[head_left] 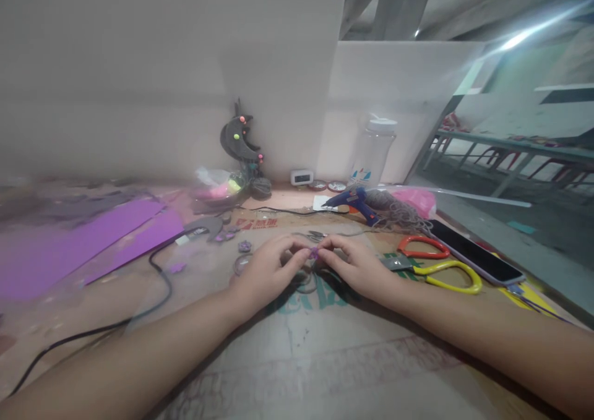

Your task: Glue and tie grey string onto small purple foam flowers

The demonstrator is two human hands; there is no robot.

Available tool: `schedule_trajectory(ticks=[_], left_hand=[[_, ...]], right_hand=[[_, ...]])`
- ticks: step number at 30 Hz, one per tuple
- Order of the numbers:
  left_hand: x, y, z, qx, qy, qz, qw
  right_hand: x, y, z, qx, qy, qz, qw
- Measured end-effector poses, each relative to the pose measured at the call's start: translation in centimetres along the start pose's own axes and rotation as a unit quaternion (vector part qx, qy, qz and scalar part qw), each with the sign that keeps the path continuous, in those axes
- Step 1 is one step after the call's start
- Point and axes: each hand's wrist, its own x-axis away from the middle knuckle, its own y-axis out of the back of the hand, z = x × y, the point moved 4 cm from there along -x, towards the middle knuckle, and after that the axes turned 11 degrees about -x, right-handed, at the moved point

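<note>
A small purple flower-like piece (314, 253) is pinched between the fingertips of both hands, over the middle of the covered table. My left hand (273, 262) closes on its left side with thumb and forefinger. From the other side, my right hand (357, 262) grips it the same way. Thin grey yarn or wire loops lie beneath the fingers, partly hidden. Left of my left hand sit a small purple-grey flower (244, 246) and a flat purple cutout (177, 267). Scissors (445, 276) with red and yellow handles lie beside my right wrist.
Purple sheets (93, 240) and a black cable (160, 278) spread across the left. Behind my hands are a blue glue gun (355, 200), grey yarn (394, 211), a clear bottle (374, 151) and a dark crescent moon ornament (234, 138). A phone (477, 253) lies at the right edge.
</note>
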Motion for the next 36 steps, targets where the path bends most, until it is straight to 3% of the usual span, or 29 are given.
schedule_trajectory(ticks=[5,11,15,22,25,28,30,33,36], left_hand=[[0.0,-0.2,0.1,-0.013,0.002,0.01,1.0],[-0.3,0.3,1.5,0.055,0.103,-0.044,0.992],[-0.5,0.3,2.7,0.137,0.133,-0.07,0.979],[-0.6,0.4,3.1,0.22,0.172,-0.111,0.954],[-0.6,0.6,3.0,0.21,0.167,-0.121,0.956],[-0.6,0.8,2.9,0.202,0.159,-0.129,0.958],[-0.5,0.6,2.7,0.221,0.171,-0.105,0.954],[-0.1,-0.5,2.0,0.258,0.177,-0.004,0.95],[0.3,-1.5,0.9,0.313,0.166,0.094,0.93]], right_hand=[[0.1,-0.1,0.4,0.029,0.027,0.003,0.999],[-0.1,0.7,0.0,0.013,0.019,-0.041,0.999],[-0.3,1.2,-0.7,0.029,0.025,-0.046,0.998],[0.2,0.1,-0.1,0.158,0.167,0.049,0.972],[0.1,-0.1,-0.5,0.199,0.163,0.093,0.962],[-0.4,0.9,-1.0,0.181,0.114,0.07,0.974],[-0.6,2.0,-0.9,0.134,0.067,0.014,0.989],[-0.6,3.0,-0.4,0.033,0.023,-0.056,0.998],[-0.6,3.1,0.3,-0.03,0.008,-0.058,0.998]])
